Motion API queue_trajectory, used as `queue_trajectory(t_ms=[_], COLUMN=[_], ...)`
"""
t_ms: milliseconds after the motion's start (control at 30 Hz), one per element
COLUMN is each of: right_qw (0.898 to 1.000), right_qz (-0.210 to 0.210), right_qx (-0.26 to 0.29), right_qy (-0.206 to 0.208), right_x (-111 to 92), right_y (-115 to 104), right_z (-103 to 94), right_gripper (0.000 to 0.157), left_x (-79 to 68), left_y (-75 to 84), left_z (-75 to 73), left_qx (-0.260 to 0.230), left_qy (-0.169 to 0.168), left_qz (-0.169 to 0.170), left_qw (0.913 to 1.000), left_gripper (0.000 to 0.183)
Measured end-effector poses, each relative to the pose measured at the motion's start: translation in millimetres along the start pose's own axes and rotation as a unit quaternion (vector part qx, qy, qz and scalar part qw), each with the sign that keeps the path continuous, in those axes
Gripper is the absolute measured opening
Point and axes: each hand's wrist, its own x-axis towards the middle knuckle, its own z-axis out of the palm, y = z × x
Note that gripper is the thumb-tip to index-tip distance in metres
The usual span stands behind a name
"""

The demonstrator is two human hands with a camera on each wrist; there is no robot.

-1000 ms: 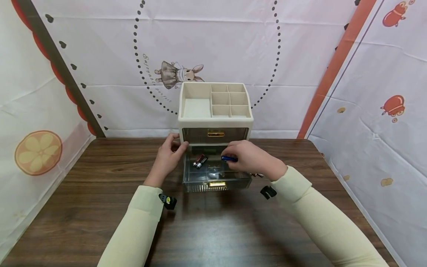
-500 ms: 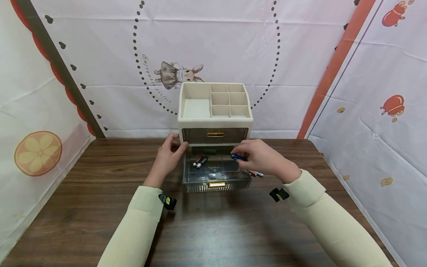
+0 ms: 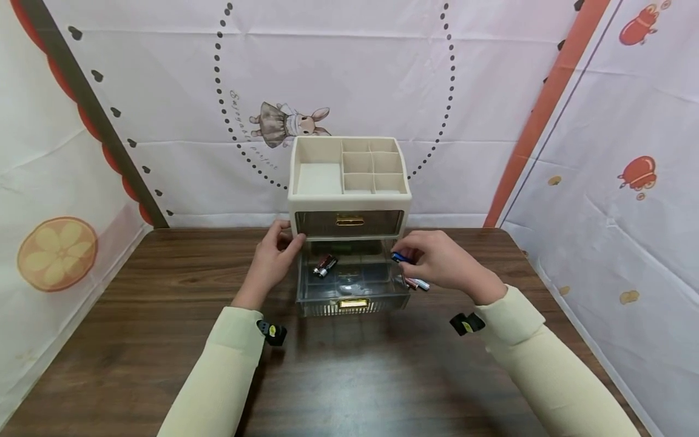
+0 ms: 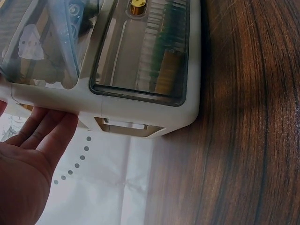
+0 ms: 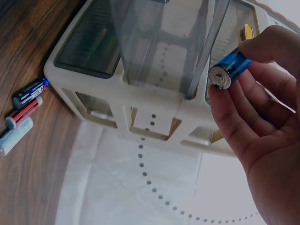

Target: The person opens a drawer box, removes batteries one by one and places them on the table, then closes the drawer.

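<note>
A cream desktop organizer stands on the table with its clear middle drawer pulled out. Against its left side rests my left hand, fingers fairly straight along the side wall and thumb at the front edge. My right hand pinches a blue battery between thumb and fingers, above the drawer's right edge. In the right wrist view, the battery's flat metal end faces the camera. Dark red and silver batteries lie inside the drawer at its left. On the table right of the organizer lie a blue battery, a red battery and a white battery.
The shut upper drawer has a gold handle. Divided compartments form the organizer's top. Below the open drawer, another front panel shows in the left wrist view. A printed cloth hangs behind the wooden table.
My right hand has moved right with the blue battery, from over the middle of the drawer to its right edge. The left hand stays against the organizer's side.
</note>
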Motion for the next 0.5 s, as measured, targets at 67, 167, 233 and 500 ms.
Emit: queue_trajectory(t_ms=[67,167,233,500], right_qw=[1.0,1.0,0.999,0.998], right_qz=[0.007,0.021,0.032,0.049], right_qx=[0.011,0.02,0.024,0.027], right_qy=[0.003,0.006,0.008,0.008], right_x=[-3.4,-8.7,-11.7,-17.3], right_y=[3.0,8.3,12.7,26.0], right_z=[0.9,1.9,2.3,8.0], right_gripper=[0.019,0.019,0.019,0.018], left_x=[-0.9,-1.8,-1.2,1.4], left_y=[-1.6,-2.6,-2.5,-1.7], left_z=[-0.1,0.2,0.4,1.1], left_qx=[0.001,0.005,0.007,0.003], left_qy=[0.001,0.005,0.007,0.009], left_qz=[0.002,0.007,0.013,0.019], left_qw=[1.0,0.9999,0.9999,0.9998], left_gripper=[0.056,0.055,0.055,0.053])
